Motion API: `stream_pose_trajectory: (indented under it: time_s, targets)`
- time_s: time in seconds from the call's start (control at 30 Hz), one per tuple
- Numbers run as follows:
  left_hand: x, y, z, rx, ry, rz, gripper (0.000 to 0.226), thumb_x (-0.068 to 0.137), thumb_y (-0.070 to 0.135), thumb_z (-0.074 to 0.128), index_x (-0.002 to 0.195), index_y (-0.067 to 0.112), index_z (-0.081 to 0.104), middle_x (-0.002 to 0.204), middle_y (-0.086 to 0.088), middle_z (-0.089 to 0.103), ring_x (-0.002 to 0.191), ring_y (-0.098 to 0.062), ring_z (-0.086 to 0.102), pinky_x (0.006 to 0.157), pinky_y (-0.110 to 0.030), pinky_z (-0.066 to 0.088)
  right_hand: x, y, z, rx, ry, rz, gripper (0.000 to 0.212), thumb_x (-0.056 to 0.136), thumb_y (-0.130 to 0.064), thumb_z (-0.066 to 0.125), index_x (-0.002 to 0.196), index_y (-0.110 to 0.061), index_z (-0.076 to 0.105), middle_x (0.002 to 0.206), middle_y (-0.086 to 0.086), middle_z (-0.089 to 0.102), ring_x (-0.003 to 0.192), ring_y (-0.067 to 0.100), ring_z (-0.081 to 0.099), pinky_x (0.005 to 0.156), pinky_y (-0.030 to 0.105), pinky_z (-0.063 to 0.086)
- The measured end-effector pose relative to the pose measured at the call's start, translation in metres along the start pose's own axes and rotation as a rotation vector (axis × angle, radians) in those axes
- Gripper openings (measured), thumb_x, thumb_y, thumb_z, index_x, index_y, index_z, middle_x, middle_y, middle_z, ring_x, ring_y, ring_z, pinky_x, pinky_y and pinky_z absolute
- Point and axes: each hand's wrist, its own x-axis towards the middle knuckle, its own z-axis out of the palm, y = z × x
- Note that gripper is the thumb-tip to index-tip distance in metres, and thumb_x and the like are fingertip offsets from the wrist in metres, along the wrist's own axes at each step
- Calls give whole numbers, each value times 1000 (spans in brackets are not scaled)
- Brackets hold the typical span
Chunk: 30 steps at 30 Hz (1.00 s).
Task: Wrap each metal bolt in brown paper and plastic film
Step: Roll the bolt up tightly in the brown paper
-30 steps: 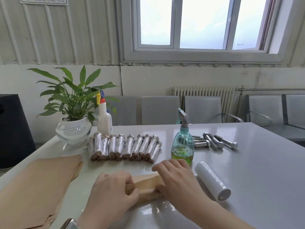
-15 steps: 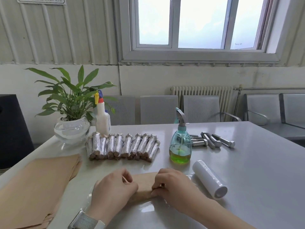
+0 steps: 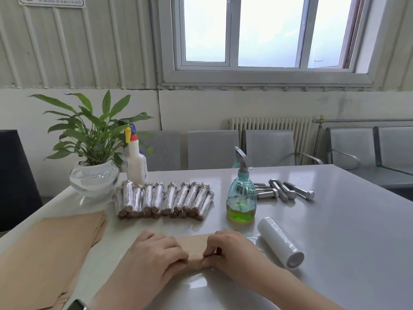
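A brown paper roll [image 3: 194,249] lies on the table near the front edge, on a sheet of clear plastic film [image 3: 199,285]. My left hand [image 3: 154,256] grips its left end and my right hand [image 3: 232,253] pinches its right end with curled fingers. The bolt inside the paper is hidden. Several bare metal bolts [image 3: 288,191] lie at the back right. A row of several wrapped bolts [image 3: 163,199] lies behind my hands. The white roll of film [image 3: 280,244] lies to the right of my right hand. A stack of brown paper sheets [image 3: 44,253] is at the left.
A green-tinted spray bottle [image 3: 241,198] stands between the wrapped row and the bare bolts. A white spray bottle [image 3: 136,163] and a potted plant in a glass bowl [image 3: 93,175] stand at the back left. Grey chairs [image 3: 212,149] line the far side of the table [image 3: 357,242].
Both hands have drawn the paper roll a little closer to me, and my fingers have curled tighter on its ends. The camera has tilted slightly.
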Motion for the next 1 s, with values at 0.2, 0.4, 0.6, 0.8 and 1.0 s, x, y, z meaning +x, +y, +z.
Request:
stream_pose_trajectory:
  time_s: [0.2,0.4,0.6,0.8,1.0]
  targets:
    - [2,4,1,-27,0,-86,12,66,47,63,63,38,69,66,28,64,62,2,61,69,-20,31,2,3,2,11,-22,-9,14,86,-32,69,94,-21,67,99,2,64,94,18,55,84,33,44]
    - [1,6,2,-156,-83,-280,6,69,43,74,71,39,70,71,27,66,71,3,59,76,-18,30,1,7,2,27,-53,-6,26,90,-37,65,110,-22,64,109,1,60,102,15,53,91,26,41]
    - [-2,4,8,-295,-150,-476,12,83,52,66,73,53,59,83,26,62,96,2,52,86,-17,26,1,7,1,-38,-119,0,31,93,-42,60,114,-20,63,113,4,57,109,19,50,98,29,38]
    - [-4,4,6,-418,-153,-560,26,78,46,73,59,55,58,68,35,60,93,-3,57,89,-23,40,4,8,-8,-14,-218,43,31,92,-44,60,113,-20,61,115,1,57,107,16,50,94,25,38]
    - [-4,5,5,-436,-140,-578,19,79,47,71,64,52,60,68,38,59,93,0,56,94,-24,39,16,5,-17,-54,-355,79,32,92,-47,60,113,-23,60,115,-3,59,94,7,46,76,20,34]
